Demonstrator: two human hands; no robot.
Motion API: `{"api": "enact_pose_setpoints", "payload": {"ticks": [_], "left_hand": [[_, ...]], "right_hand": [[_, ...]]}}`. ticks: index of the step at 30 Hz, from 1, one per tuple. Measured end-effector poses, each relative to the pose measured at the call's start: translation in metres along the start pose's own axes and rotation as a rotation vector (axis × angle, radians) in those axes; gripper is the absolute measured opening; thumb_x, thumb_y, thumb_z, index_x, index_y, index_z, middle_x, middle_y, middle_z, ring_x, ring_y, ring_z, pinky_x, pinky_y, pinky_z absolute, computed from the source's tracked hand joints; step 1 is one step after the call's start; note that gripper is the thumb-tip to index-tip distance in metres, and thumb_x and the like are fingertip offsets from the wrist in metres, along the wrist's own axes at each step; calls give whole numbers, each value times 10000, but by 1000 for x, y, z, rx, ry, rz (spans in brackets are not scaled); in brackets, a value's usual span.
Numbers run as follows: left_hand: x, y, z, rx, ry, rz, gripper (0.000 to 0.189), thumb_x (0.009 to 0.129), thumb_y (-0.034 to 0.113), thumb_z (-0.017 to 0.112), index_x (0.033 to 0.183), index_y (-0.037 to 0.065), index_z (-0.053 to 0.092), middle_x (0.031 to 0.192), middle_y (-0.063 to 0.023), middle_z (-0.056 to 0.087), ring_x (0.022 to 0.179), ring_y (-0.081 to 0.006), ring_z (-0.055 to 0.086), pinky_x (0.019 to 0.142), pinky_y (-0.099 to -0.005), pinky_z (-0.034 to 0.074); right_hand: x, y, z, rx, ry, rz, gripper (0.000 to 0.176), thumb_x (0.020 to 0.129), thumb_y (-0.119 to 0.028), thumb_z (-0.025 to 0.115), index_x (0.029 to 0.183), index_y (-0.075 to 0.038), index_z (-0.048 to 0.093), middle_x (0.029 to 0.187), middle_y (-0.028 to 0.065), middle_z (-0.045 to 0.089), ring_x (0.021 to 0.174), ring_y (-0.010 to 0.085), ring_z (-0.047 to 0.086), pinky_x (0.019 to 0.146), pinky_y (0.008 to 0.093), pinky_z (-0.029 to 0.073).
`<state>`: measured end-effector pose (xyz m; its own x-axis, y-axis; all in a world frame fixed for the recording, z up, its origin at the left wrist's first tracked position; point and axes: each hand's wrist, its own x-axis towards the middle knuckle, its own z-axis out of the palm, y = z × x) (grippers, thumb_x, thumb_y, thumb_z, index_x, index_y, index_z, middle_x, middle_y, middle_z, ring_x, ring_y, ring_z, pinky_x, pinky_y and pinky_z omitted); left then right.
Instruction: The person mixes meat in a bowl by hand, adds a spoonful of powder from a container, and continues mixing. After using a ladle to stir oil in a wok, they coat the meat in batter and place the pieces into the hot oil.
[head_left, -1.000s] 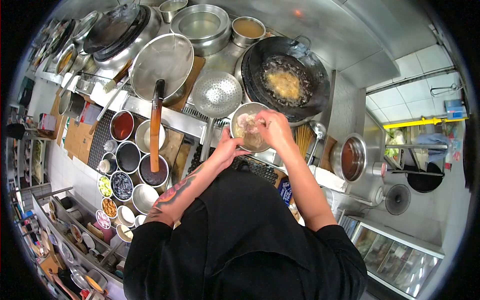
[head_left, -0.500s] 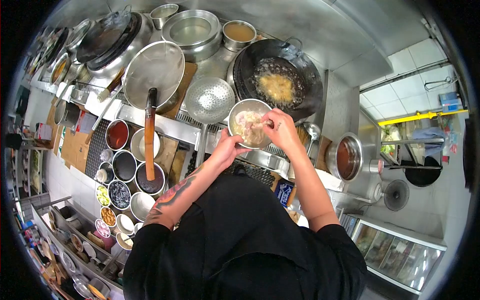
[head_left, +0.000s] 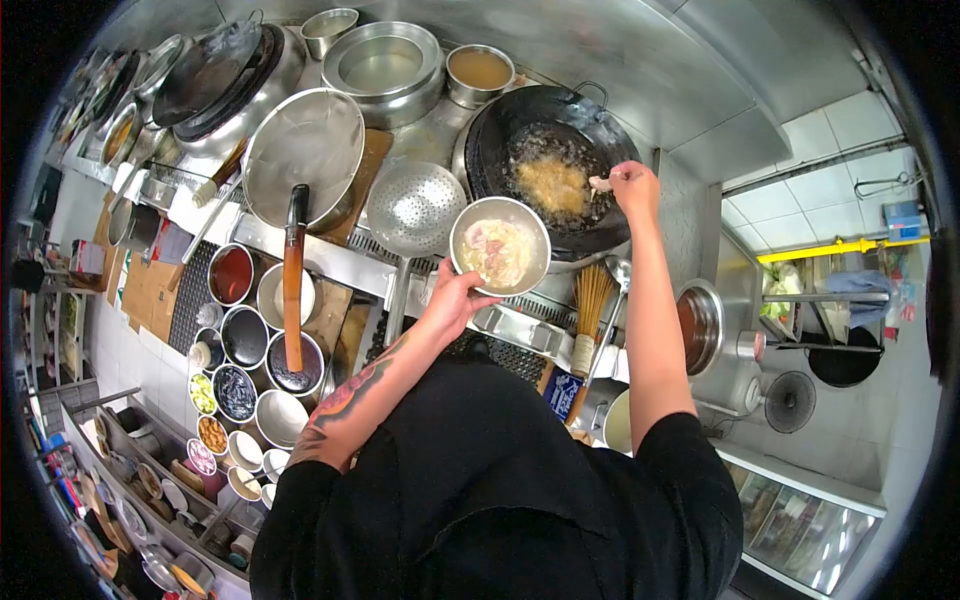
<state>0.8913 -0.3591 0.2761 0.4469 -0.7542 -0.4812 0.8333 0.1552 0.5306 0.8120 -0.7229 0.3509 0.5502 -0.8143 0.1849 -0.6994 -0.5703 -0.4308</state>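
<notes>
My left hand [head_left: 458, 300] is closed on the rim of a metal bowl [head_left: 536, 262], thumb on the near edge. Inside the bowl lie pale, battered pieces of raw meat [head_left: 495, 248]. Over the right side of a black wok [head_left: 600, 130], my right hand [head_left: 635, 186] pinches a small pale piece of meat [head_left: 600, 184]. Golden frying pieces [head_left: 553, 186] sit in bubbling dark oil in the wok. A perforated metal ladle [head_left: 415, 208] lies just left of the bowl.
A mesh strainer [head_left: 300, 150] stands at left, with a wooden-handled tool [head_left: 294, 290] across it. Sauce and ingredient containers [head_left: 232, 274] crowd the lower left. A bamboo brush [head_left: 590, 305] and a ladle [head_left: 619, 270] lie below the wok. Stock pots [head_left: 385, 65] line the back.
My right hand has left the bowl and moved up and right over the wok, carrying a piece of meat. My left hand and the bowl have shifted only slightly.
</notes>
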Motion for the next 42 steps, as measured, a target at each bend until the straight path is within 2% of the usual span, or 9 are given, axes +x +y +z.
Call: {"api": "enact_pose_setpoints", "payload": {"ticks": [3, 11, 16, 19, 23, 27, 33, 39, 42], "left_hand": [[-14, 4, -8, 30, 20, 31, 690, 861, -39, 525, 1449, 60, 178, 1400, -220, 430, 1211, -345, 584, 884, -507, 605], [-39, 9, -38, 29, 47, 43, 670, 865, -46, 517, 1440, 45, 183, 1403, -208, 433, 1224, -341, 578, 901, -498, 601], [-40, 19, -28, 43, 10, 41, 656, 869, -41, 519, 1437, 46, 201, 1407, -207, 431, 1228, -346, 575, 909, -500, 597], [-35, 18, -28, 57, -1, 43, 649, 875, -42, 513, 1439, 43, 203, 1411, -207, 421, 1226, -348, 574, 902, -504, 599], [-32, 19, -23, 70, -40, 63, 667, 872, -56, 517, 1441, 56, 188, 1403, -203, 422, 1230, -340, 566, 891, -509, 600], [-31, 20, -20, 61, -58, 75, 679, 862, -65, 533, 1433, 82, 197, 1384, -187, 435, 1202, -322, 573, 884, -509, 603], [-30, 12, -23, 51, -60, 83, 654, 858, -89, 526, 1406, 122, 238, 1377, -162, 455, 1177, -317, 590, 866, -506, 609], [-33, 22, -20, 1, -49, 73, 640, 856, -83, 538, 1398, 105, 255, 1366, -189, 480, 1139, -336, 625, 854, -507, 616], [-34, 26, -16, -8, -33, 73, 634, 853, -82, 543, 1397, 79, 261, 1373, -193, 471, 1157, -336, 616, 845, -498, 621]], "right_hand": [[26, 21, 41, -160, -9, 111, 161, 810, -216, 723, 865, -66, 745, 896, 168, 732, 882, 357, 695, 806, 432, 545], [40, 65, 72, -200, -52, 244, 59, 824, -165, 735, 790, -121, 756, 966, 148, 738, 946, 337, 687, 845, 480, 544], [-37, 2, 2, 96, -81, 122, 162, 834, -197, 764, 939, -73, 768, 883, 126, 751, 823, 264, 719, 743, 395, 561], [-98, -68, -13, 428, -161, -103, 108, 843, -70, 743, 943, -33, 752, 808, 59, 732, 726, 106, 661, 691, 264, 523], [-155, -123, 9, 499, -439, -328, 125, 826, -45, 710, 944, -47, 752, 860, 99, 731, 762, 149, 685, 705, 288, 541], [-187, -146, 33, 63, -358, -487, 256, 763, -96, 703, 1017, -65, 714, 934, 182, 698, 910, 422, 675, 814, 498, 539], [-193, -153, 72, 118, -480, -438, 263, 750, -82, 710, 1011, -53, 689, 942, 182, 698, 953, 421, 670, 825, 503, 529], [-171, -152, 51, 594, -552, -373, 314, 786, -36, 674, 1095, -70, 719, 912, 159, 725, 787, 150, 678, 716, 343, 536], [-161, -170, 22, 250, -539, -337, 265, 773, -53, 678, 1032, -64, 734, 1004, 211, 716, 936, 364, 703, 843, 417, 549]]}}
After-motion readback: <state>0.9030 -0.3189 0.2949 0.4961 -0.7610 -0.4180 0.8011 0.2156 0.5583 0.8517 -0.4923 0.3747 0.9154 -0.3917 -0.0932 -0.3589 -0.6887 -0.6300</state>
